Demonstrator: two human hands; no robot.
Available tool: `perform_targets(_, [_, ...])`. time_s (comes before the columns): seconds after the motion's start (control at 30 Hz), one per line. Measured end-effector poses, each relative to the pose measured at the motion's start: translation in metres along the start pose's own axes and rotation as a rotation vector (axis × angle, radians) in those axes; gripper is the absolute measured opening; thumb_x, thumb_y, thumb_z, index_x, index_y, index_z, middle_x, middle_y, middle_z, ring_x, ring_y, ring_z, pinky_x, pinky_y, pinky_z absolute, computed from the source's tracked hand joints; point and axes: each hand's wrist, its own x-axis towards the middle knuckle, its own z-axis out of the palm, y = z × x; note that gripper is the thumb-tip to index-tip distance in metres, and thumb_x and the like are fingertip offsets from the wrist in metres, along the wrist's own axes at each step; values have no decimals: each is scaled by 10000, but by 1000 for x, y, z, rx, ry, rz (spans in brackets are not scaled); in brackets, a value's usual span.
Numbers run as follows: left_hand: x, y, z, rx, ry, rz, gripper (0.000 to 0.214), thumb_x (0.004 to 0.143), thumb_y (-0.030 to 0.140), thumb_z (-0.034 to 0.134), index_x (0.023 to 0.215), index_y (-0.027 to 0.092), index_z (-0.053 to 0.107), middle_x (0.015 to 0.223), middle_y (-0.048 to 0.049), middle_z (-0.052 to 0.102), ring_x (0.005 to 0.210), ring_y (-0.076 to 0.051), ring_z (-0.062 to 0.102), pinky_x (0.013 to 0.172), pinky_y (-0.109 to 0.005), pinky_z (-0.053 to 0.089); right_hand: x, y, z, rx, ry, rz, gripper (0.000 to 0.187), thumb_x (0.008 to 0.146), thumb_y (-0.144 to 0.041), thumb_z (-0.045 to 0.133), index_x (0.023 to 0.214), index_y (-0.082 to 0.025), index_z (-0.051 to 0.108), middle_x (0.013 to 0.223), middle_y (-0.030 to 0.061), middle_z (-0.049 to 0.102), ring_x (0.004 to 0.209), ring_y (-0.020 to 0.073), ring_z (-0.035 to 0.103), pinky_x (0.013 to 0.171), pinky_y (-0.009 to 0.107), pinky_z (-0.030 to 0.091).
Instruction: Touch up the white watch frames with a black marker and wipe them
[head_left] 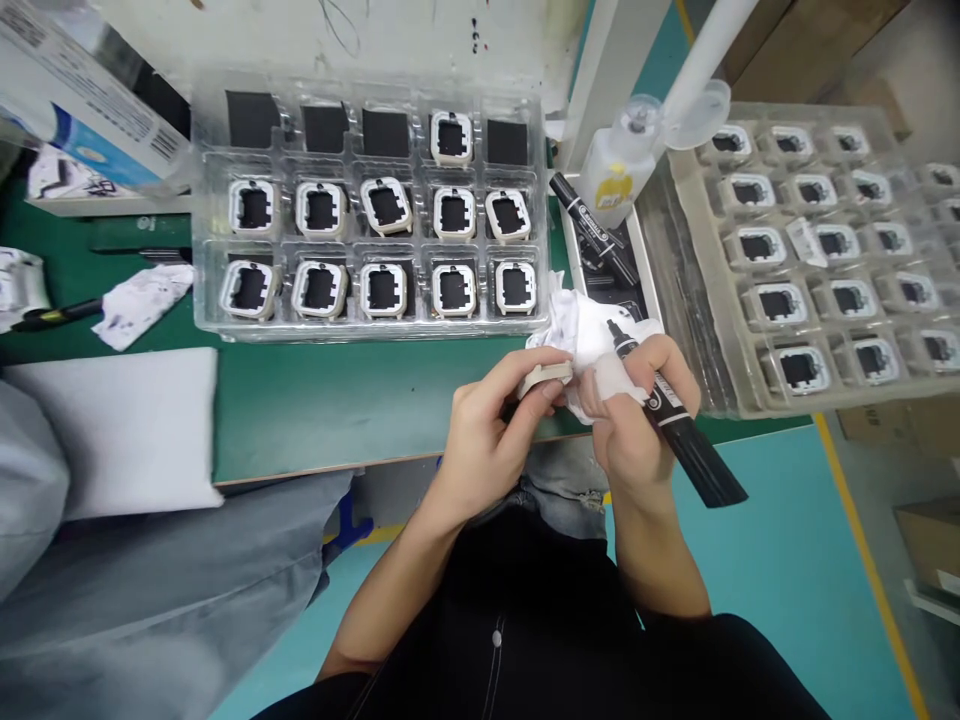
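Note:
Pinched between the thumb and fingers of my left hand [491, 430] is a small beige watch case [546, 377], seen edge-on. My right hand [637, 420] grips a black marker [686, 440], its tip pointing up and away from me. The same hand also has a white cloth [616, 378] bunched in its fingers, close against the case. More crumpled white cloth [581, 325] lies just beyond both hands. Behind them, a clear plastic tray [360, 328] holds several similar cases in its pockets, with black pads in the back row.
At right stand stacked trays [709, 330] full of cases. A white bottle [611, 175] and a second marker [596, 232] are near the post. On the left lie a white foam sheet [142, 430], a stained cloth [142, 305] and a printed box [97, 100]; another person's grey clothing [165, 590] is beside me.

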Motion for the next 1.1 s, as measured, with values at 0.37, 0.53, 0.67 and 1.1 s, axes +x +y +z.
perform_targets(0.37, [7, 10, -1, -384, -51, -205, 300, 1083, 399, 834, 1281, 214, 705, 993, -46, 884, 739, -179, 861, 669, -260, 710, -8, 14, -2, -35, 89, 6, 509, 973, -450, 806, 841, -298, 338, 692, -77, 296, 580, 142, 341, 582, 335, 355])
perform_targets(0.53, [6, 11, -1, -367, -27, -259, 383, 1050, 453, 862, 1296, 200, 715, 979, -58, 888, 714, -189, 865, 642, -255, 705, -9, 10, -2, -43, 99, -10, 483, 966, -412, 798, 831, -291, 350, 706, -71, 324, 589, 142, 343, 593, 340, 360])
perform_targets(0.67, [7, 9, -1, -364, -37, -217, 372, 1057, 458, 860, 1293, 215, 704, 991, -54, 886, 770, -197, 880, 689, -267, 717, -10, 13, -1, -94, 124, -34, 465, 978, -433, 767, 834, -293, 348, 698, -67, 320, 592, 148, 333, 593, 343, 355])
perform_targets(1.1, [6, 12, -1, -400, -76, -194, 265, 1072, 380, 853, 1266, 239, 740, 978, -33, 877, 820, -200, 883, 744, -292, 725, -11, 14, 3, -91, 139, -75, 468, 950, -355, 816, 798, -291, 378, 681, -79, 333, 586, 141, 375, 592, 340, 345])
